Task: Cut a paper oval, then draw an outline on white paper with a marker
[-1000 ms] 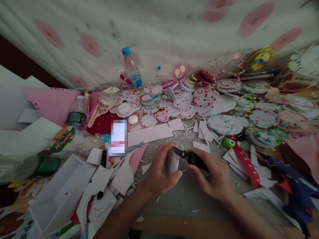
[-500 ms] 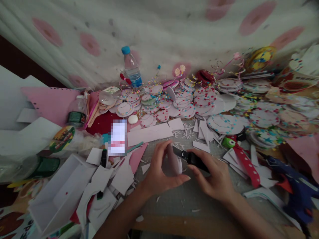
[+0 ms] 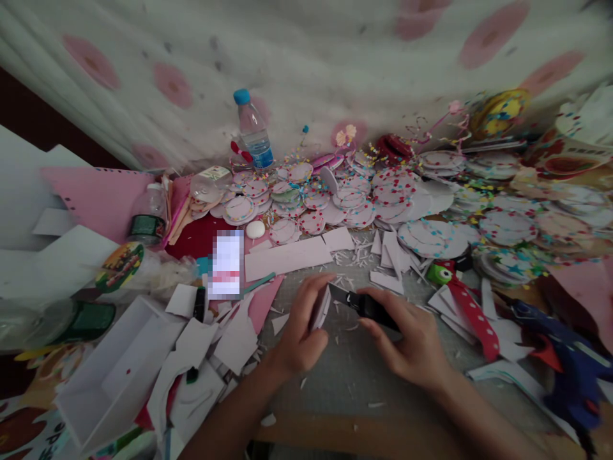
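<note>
My left hand (image 3: 302, 332) is closed round a white disc (image 3: 321, 309), seen nearly edge-on above the cutting mat (image 3: 345, 383). The fingers and thumb hide much of the disc. In my right hand (image 3: 414, 335) is a black utility knife (image 3: 376, 310). Its wide grey blade (image 3: 341, 292) sticks out to the left, with the tip close to the disc's upper edge; whether they touch I cannot tell. Small white shavings lie on the mat below and behind the hands.
Many decorated white discs (image 3: 349, 198) are piled along the back by a water bottle (image 3: 256, 137). A phone (image 3: 225, 265), an open white box (image 3: 122, 377) and paper scraps (image 3: 237, 342) lie at left. A blue glue gun (image 3: 565, 358) and a red star-patterned strip (image 3: 474, 313) are at right.
The disc has turned more edge-on and sits slightly further left. My left thumb has drawn back to the left against it. The knife has barely moved.
</note>
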Demonstrator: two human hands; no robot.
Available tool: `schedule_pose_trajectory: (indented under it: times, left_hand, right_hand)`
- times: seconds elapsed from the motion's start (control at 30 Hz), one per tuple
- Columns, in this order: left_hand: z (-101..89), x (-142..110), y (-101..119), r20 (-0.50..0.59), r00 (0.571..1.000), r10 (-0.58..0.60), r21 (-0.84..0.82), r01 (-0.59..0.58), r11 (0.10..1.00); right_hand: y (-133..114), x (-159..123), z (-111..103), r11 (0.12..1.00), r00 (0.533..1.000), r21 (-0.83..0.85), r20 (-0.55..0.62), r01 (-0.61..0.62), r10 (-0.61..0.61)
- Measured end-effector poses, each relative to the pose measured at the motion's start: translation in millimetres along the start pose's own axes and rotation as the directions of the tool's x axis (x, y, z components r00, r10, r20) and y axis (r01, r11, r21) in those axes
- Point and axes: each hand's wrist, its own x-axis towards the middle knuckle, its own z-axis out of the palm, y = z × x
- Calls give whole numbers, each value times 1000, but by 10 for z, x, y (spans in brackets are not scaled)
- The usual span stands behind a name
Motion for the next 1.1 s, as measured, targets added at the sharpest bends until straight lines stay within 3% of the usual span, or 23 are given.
schedule_pose_trajectory:
  times: [0.57,0.87,1.1]
  left_hand:
    - [75,43,99,-66,989,-134,-74,129,989]
    - [70,52,88,-59,995,-78,-96,72,993]
    - [73,39,80,10,998,-61,-119,62,991]
  right_hand:
    - [7,-18,7,1000,1000,31,22,-4,3]
    - [-22,-4,3,996,994,28,76,81,-83]
    - [-59,-9,29,986,974,14,155,164,-165]
